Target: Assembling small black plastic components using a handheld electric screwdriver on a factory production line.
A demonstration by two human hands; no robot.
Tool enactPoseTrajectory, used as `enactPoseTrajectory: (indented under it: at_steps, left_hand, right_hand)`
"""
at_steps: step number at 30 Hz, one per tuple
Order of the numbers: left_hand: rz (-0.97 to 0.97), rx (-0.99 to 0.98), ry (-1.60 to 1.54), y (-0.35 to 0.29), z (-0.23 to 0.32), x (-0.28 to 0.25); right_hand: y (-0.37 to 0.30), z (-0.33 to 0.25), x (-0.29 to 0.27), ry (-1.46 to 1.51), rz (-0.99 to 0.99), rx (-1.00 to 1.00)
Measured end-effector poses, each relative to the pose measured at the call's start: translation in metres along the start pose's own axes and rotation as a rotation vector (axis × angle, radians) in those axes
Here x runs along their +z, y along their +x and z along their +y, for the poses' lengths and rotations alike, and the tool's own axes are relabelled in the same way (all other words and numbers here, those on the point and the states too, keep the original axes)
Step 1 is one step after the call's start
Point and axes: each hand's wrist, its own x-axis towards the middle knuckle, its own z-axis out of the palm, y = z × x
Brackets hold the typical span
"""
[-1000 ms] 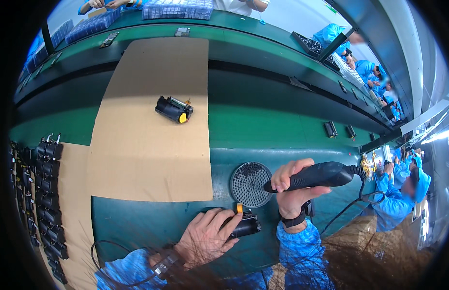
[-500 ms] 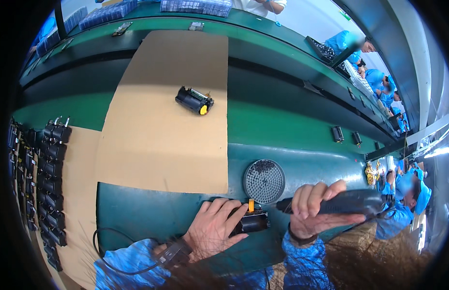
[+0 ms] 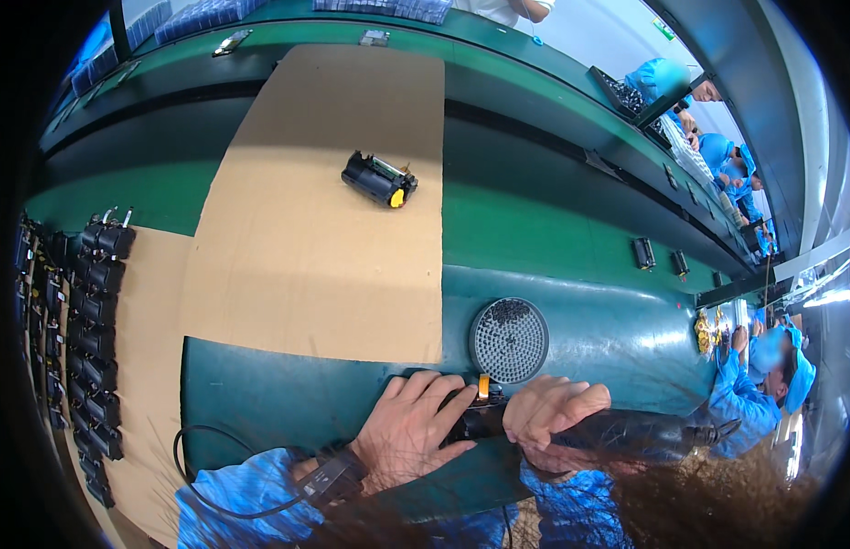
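My left hand [image 3: 416, 430] lies palm down, fingers spread and curled over a small black part with a yellow tab [image 3: 481, 403], pinning it to the dark green bench [image 3: 288, 398] close to my body. My right hand [image 3: 553, 416] is closed in a fist around the black handle of an electric screwdriver [image 3: 626, 435], which lies nearly level, its tip end meeting the black part under my left fingers; how the tip sits on the part I cannot tell, because my fingers cover it. On my left wrist is a strap with a dark cord [image 3: 224, 467] looping away over the bench. Just beyond my hands stands a round grey dish with a dotted surface [image 3: 509, 339]. Farther out, a large sheet of brown cardboard [image 3: 324, 238] runs away from me, and on it, well apart from my hands, lies another black part with a yellow tab [image 3: 379, 179]. To my far left, rows of black parts [image 3: 91, 311] stand lined up on a second cardboard sheet. To my right, people in blue coats and caps [image 3: 763, 384] sit along the line.
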Motion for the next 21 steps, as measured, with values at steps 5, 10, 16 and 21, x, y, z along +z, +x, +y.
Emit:
enactPoseTrajectory:
  at_steps: [5, 10, 16, 21]
  left_hand:
    - [0.005, -0.002, 0.003, 0.0002, -0.0001, 0.0002]
    - [0.002, -0.002, -0.002, 0.0004, 0.0008, -0.001]
    - [-0.009, -0.01, -0.001, -0.0001, 0.0024, -0.0001]
    - [0.011, 0.005, 0.004, -0.0018, -0.0018, 0.0001]
  right_hand:
    - [0.0012, 0.0013, 0.0004, 0.006, -0.014, 0.012]
    - [-0.0014, 0.006, -0.0023, -0.005, -0.031, -0.033]
    - [-0.0016, 0.0015, -0.0027, -0.016, -0.073, 0.0]
    - [-0.0041, 0.0024, -0.0029, -0.018, -0.054, 0.043]
